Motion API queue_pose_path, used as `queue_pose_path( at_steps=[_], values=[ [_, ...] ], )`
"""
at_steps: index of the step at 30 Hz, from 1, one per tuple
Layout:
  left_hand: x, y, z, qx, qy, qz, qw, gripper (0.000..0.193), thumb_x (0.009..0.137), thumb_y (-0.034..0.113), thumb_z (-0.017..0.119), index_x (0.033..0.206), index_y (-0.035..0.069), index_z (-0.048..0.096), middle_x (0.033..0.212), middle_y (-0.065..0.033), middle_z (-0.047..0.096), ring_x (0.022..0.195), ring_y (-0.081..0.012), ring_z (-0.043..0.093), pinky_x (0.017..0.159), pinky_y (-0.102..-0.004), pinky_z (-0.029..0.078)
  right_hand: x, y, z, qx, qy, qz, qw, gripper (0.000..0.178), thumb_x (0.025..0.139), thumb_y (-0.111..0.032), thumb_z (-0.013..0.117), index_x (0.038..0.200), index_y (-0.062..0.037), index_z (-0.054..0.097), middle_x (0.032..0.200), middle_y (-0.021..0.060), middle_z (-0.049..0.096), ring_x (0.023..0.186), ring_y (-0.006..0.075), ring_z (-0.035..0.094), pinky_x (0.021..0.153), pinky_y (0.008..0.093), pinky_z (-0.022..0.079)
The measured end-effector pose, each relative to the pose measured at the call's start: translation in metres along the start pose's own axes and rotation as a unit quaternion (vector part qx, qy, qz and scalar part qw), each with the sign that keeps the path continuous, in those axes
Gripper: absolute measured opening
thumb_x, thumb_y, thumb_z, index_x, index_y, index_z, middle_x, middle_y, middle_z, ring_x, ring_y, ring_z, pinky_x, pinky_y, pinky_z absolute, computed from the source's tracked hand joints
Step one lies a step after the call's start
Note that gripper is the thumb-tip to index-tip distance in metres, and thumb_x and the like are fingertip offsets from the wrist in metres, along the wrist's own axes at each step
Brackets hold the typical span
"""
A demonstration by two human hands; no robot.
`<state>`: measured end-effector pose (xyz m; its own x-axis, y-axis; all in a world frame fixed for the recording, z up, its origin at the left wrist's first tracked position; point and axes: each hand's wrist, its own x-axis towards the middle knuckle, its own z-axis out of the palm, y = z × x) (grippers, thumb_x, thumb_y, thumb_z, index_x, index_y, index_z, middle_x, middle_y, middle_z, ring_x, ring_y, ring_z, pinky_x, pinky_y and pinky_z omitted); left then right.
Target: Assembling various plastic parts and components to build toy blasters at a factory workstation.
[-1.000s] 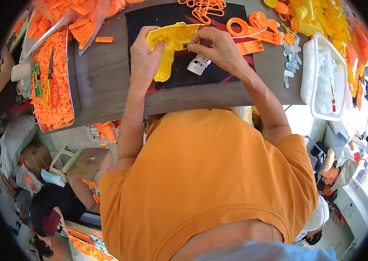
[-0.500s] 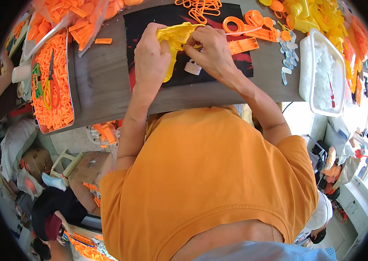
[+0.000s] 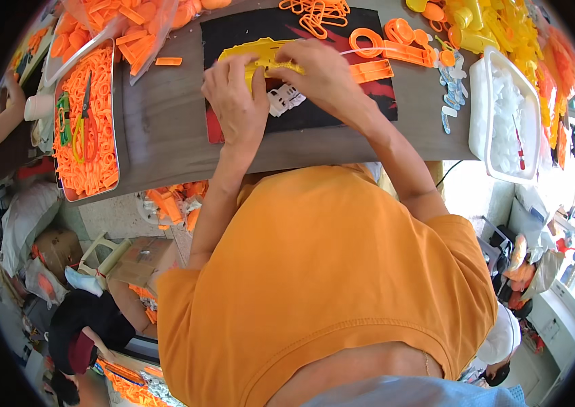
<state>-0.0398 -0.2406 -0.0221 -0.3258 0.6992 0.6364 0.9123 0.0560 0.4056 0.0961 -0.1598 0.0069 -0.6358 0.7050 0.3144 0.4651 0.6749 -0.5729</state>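
Head view, from left to right: at the far left a metal tray (image 3: 112, 129) sits on the tabletop (image 3: 165, 129), heaped with small orange plastic parts (image 3: 94, 163), with green-handled scissors (image 3: 73, 115) lying on top. Just right of it, clear bags of more orange pieces (image 3: 131, 27) sit at the far edge.

Near the middle lies a black mat (image 3: 342, 115). Over it the left hand (image 3: 236, 102) has its grip clamped on the near side of a yellow toy-gun shell (image 3: 253, 53), fingers curled over the body. A second ago the shell stood more upright, its handle hanging toward the person; now it lies flatter and farther along the mat, so the hands appear to have turned it to get at another side. The right hand (image 3: 321, 74) presses on the shell's right end, its fingers closed on the shell, though what the fingertips pinch is hidden. A small white plastic piece (image 3: 284, 98) lies on the mat just beneath the two hands, where it was before.

Farther right are loose orange rings and bars (image 3: 382, 47), then clear small parts (image 3: 450, 95), a white tub (image 3: 505, 122) of pale pieces, and a pile of yellow mouldings (image 3: 491, 27) at the far right.
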Motion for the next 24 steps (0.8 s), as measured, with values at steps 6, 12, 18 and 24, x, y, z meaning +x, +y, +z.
queue_pose_path(
  at_steps=[6, 12, 18, 24],
  values=[
    [-0.001, -0.015, 0.001, -0.12, -0.06, 0.002, 0.991, 0.011, 0.087, 0.019, 0.067, 0.091, 0.009, 0.067, 0.085, -0.0022, 0.066, 0.086, -0.0223, 0.057, 0.089, -0.038, 0.036, -0.037, 0.031, -0.078, -0.123, -0.027, 0.026, 0.992, 0.036, 0.082, -0.017, 0.071, 0.116, -0.0078, 0.063, 0.111, 0.0091, 0.061, 0.106, 0.0293, 0.055, 0.094, 0.0386, 0.043],
    [0.008, -0.006, 0.003, -0.032, -0.122, 0.006, 0.992, 0.01, 0.084, 0.021, 0.071, 0.085, 0.012, 0.066, 0.084, 0.0023, 0.067, 0.084, -0.0182, 0.06, 0.087, -0.036, 0.037, -0.07, 0.065, -0.077, -0.233, -0.077, 0.042, 0.968, 0.042, 0.08, -0.017, 0.071, 0.12, -0.01, 0.06, 0.122, 0.006, 0.055, 0.118, 0.027, 0.047, 0.103, 0.0408, 0.034],
    [0.006, -0.004, 0.015, 0.006, -0.097, 0.005, 0.995, 0.015, 0.078, 0.018, 0.072, 0.076, 0.01, 0.059, 0.079, -0.0009, 0.061, 0.082, -0.0216, 0.057, 0.085, -0.0397, 0.035, -0.054, 0.056, -0.103, 0.044, -0.164, 0.176, 0.97, 0.038, 0.083, -0.018, 0.073, 0.115, -0.0059, 0.057, 0.109, 0.0081, 0.059, 0.102, 0.0189, 0.058, 0.087, 0.0315, 0.047],
    [0.01, 0.0, 0.008, -0.063, -0.098, -0.018, 0.993, 0.009, 0.079, 0.012, 0.07, 0.087, 0.011, 0.066, 0.089, -0.0009, 0.061, 0.091, -0.022, 0.057, 0.085, -0.039, 0.036, -0.033, 0.055, -0.1, 0.118, 0.049, 0.086, 0.988, 0.037, 0.085, -0.021, 0.074, 0.112, -0.0014, 0.058, 0.099, 0.0069, 0.061, 0.098, 0.0154, 0.059, 0.083, 0.0282, 0.049]
  ],
)
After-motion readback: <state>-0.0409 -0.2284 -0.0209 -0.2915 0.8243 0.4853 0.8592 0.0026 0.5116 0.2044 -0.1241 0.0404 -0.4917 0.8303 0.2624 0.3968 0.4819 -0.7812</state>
